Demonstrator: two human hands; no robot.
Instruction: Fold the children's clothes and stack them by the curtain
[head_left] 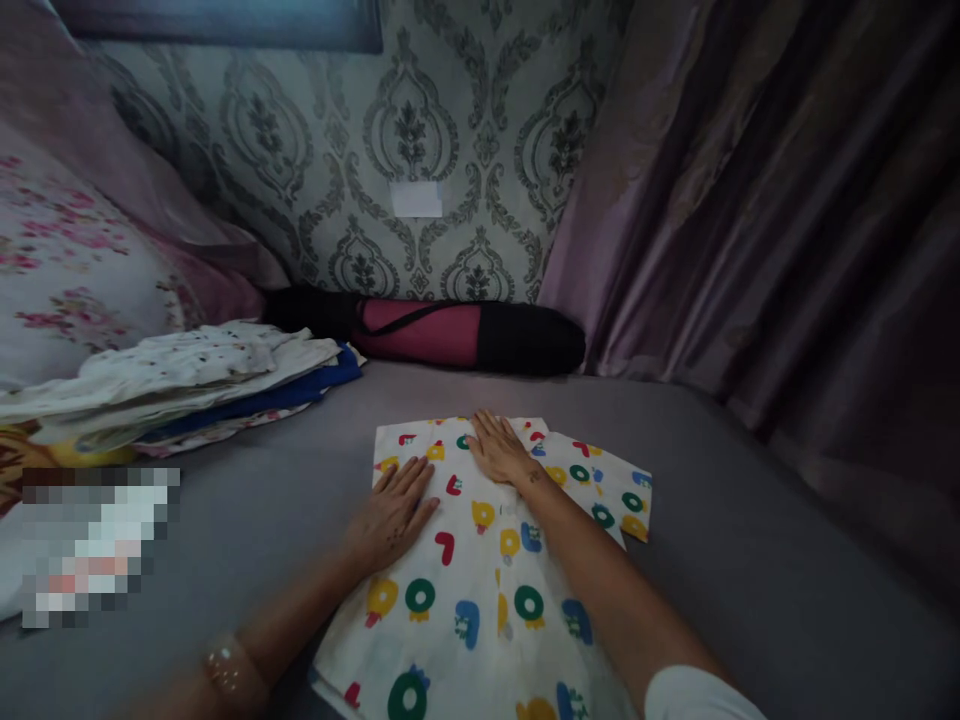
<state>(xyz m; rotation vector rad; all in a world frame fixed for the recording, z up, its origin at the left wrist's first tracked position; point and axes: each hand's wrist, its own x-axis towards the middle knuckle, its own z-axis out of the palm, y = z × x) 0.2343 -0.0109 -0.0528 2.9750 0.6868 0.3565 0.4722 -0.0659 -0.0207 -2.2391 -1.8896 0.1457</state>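
Note:
A white shirt (480, 600) printed with colourful letter shapes lies spread on the grey bed in front of me. Its right sleeve (600, 480) sticks out to the side, while the left edge looks folded in. My left hand (397, 515) rests flat on the left side of the cloth, fingers apart, pressing nothing but fabric. Farther up, near the top edge, my right hand (499, 448) also lies flat with its fingers stretched out. A row of buttons seems to run down the middle. My right forearm covers part of the shirt's right side.
A stack of folded clothes (225, 370) sits at the left, beside a floral pillow (75, 260). Along the wall lies a black and pink long bag (420, 333). Purple curtains (712, 200) hang at the right. A blurred-out item (97, 550) lies at the lower left on the grey sheet (750, 520).

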